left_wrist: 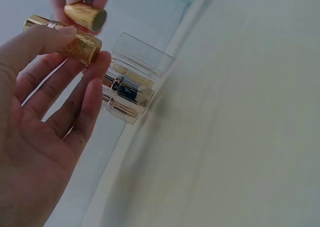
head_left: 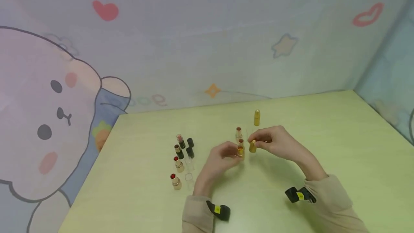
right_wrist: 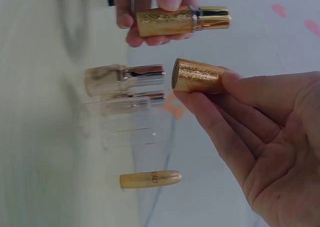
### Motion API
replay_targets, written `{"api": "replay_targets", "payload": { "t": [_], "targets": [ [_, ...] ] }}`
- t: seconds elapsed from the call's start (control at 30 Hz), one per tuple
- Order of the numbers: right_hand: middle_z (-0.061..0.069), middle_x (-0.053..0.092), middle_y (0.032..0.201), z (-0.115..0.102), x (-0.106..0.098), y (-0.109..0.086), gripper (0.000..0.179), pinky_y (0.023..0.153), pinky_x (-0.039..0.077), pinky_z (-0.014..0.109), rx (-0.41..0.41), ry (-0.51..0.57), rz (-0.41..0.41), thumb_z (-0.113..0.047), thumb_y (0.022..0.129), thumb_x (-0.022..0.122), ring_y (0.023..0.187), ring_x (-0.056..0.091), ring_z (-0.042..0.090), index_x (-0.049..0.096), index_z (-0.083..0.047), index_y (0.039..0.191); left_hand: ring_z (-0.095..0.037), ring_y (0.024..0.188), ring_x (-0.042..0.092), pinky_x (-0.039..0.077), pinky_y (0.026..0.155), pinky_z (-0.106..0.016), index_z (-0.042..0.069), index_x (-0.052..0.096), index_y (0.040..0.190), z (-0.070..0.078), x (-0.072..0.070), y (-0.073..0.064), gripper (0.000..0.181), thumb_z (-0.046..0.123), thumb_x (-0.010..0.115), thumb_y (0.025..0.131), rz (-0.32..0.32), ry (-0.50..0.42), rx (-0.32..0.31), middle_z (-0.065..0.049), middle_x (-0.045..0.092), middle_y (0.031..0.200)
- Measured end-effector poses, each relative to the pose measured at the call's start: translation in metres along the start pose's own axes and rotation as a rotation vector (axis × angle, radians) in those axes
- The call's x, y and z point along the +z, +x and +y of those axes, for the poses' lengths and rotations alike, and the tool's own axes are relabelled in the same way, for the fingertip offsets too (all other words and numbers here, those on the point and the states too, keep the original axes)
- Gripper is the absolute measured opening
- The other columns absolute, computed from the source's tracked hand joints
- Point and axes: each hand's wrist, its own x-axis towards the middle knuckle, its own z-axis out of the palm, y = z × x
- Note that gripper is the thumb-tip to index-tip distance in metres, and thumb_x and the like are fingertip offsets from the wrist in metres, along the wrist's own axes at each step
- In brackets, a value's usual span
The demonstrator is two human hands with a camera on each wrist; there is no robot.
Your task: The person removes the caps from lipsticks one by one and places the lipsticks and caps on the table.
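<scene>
Between thumb and fingers my left hand (head_left: 223, 159) grips a gold lipstick tube (right_wrist: 167, 26) with its cap off and its shiny inner collar bare. My right hand (head_left: 275, 142) pinches the gold lipstick cap (right_wrist: 197, 77) with its rounded end toward the palm. Cap and tube are apart, a short way from each other above the table. Just behind the hands stand two uncapped lipsticks (head_left: 238, 132) with clear bases, beside clear caps (left_wrist: 142, 52). Farther back a closed gold bullet-shaped lipstick (head_left: 257, 117) stands upright.
Left on the yellow-green table (head_left: 129, 197) is a column of uncapped lipsticks (head_left: 178, 164), with black caps (head_left: 190, 152) and clear caps (head_left: 189, 179) beside them. A patterned cloth (head_left: 194, 39) hangs behind the table. Each wrist wears a black strap (head_left: 221, 211).
</scene>
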Motion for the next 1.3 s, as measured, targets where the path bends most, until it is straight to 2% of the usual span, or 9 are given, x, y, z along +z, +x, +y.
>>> {"api": "replay_targets", "payload": {
  "t": [0.07,0.1,0.2,0.4,0.6,0.83,1.07,1.3],
  "targets": [
    [0.009,0.073,0.103,0.003,0.001,-0.002,0.019,0.076,0.055,0.026,-0.006,-0.031,-0.012,-0.001,0.089,0.062,0.095,0.069,0.02,0.071,-0.008,0.105,-0.004,0.09,0.063,0.052,0.086,-0.024,0.011,0.067,0.104,0.001,0.001,0.0,0.023,0.008,0.073,0.081,-0.012,0.07,0.002,-0.008,0.071,0.104],
    [0.009,0.074,0.102,0.004,0.002,-0.003,0.019,0.075,0.055,0.025,-0.009,-0.041,-0.02,0.0,0.089,0.062,0.093,0.069,0.02,0.071,-0.007,0.104,-0.005,0.091,0.062,0.052,0.086,-0.025,0.011,0.067,0.103,0.006,0.002,-0.001,0.023,0.007,0.073,0.081,-0.017,0.096,-0.001,-0.007,0.071,0.104],
    [0.01,0.074,0.098,0.007,0.004,-0.005,0.018,0.072,0.055,0.025,-0.021,-0.06,-0.038,0.002,0.087,0.063,0.089,0.069,0.019,0.07,-0.004,0.103,-0.006,0.094,0.061,0.052,0.085,-0.025,0.015,0.068,0.1,0.006,0.004,0.001,0.021,0.008,0.073,0.081,-0.017,0.163,-0.005,-0.003,0.072,0.102],
    [0.005,0.074,0.089,0.01,0.01,-0.003,0.014,0.068,0.053,0.022,-0.046,-0.113,-0.064,0.003,0.084,0.065,0.083,0.067,0.013,0.071,-0.003,0.096,-0.005,0.089,0.061,0.049,0.081,-0.022,0.016,0.067,0.101,0.001,0.003,0.003,0.022,0.009,0.073,0.08,-0.035,0.243,-0.017,-0.001,0.071,0.101],
    [0.004,0.074,0.084,0.009,0.014,-0.001,0.011,0.065,0.052,0.021,-0.061,-0.159,-0.096,0.003,0.082,0.068,0.079,0.067,0.012,0.071,-0.005,0.089,-0.003,0.086,0.06,0.049,0.078,-0.019,0.014,0.067,0.099,0.0,0.003,0.005,0.021,0.009,0.075,0.079,-0.06,0.291,-0.033,0.0,0.071,0.096],
    [0.005,0.073,0.083,0.009,0.018,0.001,0.011,0.064,0.052,0.021,-0.059,-0.193,-0.133,0.004,0.08,0.069,0.074,0.065,0.01,0.071,-0.005,0.087,-0.002,0.083,0.06,0.049,0.078,-0.018,0.014,0.067,0.097,-0.003,0.005,0.006,0.019,0.01,0.076,0.08,-0.057,0.336,-0.057,0.0,0.071,0.092],
    [0.005,0.072,0.083,0.01,0.02,0.003,0.01,0.067,0.056,0.026,-0.057,-0.22,-0.158,0.004,0.08,0.07,0.077,0.068,0.015,0.071,-0.004,0.085,-0.006,0.081,0.061,0.051,0.077,-0.02,0.011,0.068,0.096,-0.005,0.007,0.005,0.017,0.007,0.075,0.08,-0.045,0.325,-0.07,-0.004,0.071,0.089],
    [0.003,0.072,0.082,0.012,0.023,0.004,0.007,0.067,0.056,0.026,-0.046,-0.231,-0.163,0.0,0.079,0.072,0.077,0.068,0.013,0.07,-0.006,0.083,-0.008,0.08,0.06,0.051,0.076,-0.02,0.01,0.068,0.095,-0.004,0.007,0.004,0.017,0.008,0.075,0.08,-0.036,0.313,-0.084,-0.006,0.069,0.087]
  ]
}}
